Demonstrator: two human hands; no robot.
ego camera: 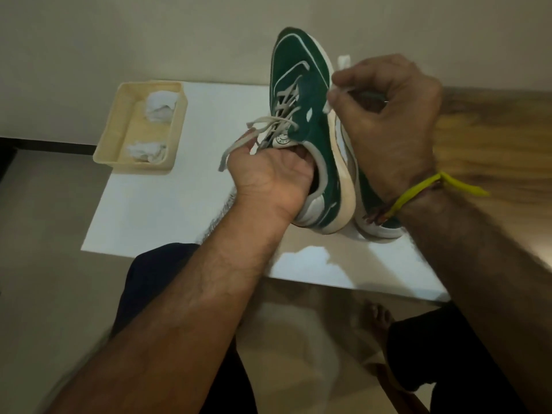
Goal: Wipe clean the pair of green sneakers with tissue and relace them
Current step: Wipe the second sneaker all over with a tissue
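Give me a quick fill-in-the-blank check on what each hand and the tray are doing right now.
1. The left hand grips the raised sneaker at its ____.
2. The right hand pinches a white ____ against the sneaker's sole edge.
3. The tray holds ____ crumpled tissues.
4. The second sneaker rests on the white ____.

Missing words: collar; tissue; two; board

A cream tray (107,150) sits on the white bench (179,210), near its left edge. Wood grain (493,130) shows at right. Tiled floor (44,234) lies below.
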